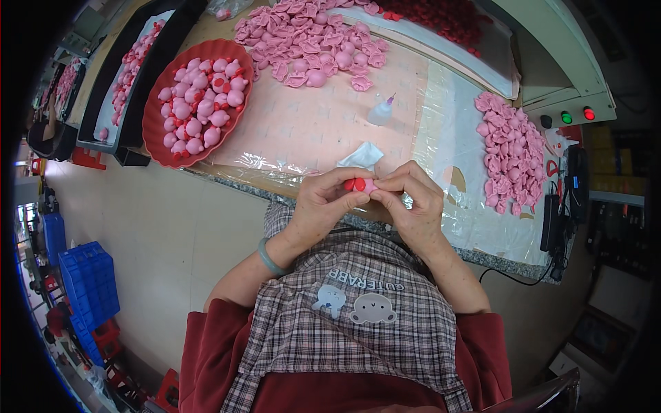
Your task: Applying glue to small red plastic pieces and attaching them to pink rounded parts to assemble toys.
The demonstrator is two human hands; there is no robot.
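Observation:
A small pink piece with red parts (361,185) is pinched between both my hands, just above the table's near edge. My left hand (322,196) grips its red side with thumb and fingers. Closed on the pink end is my right hand (417,199), thumb against forefinger. Right behind my fingers lies a white cloth (362,157). A small clear squeeze bottle (380,112) with a needle tip stands farther back on the table. To the left, a red scalloped bowl (149,128) holds many round pink pieces with red parts.
Pink petal-like pieces (313,41) are heaped at the back, and another heap (509,155) lies on the right. A black tray (131,76) stands beyond the bowl. A machine with green and red buttons (577,114) rises at the right, near a black cable (516,279).

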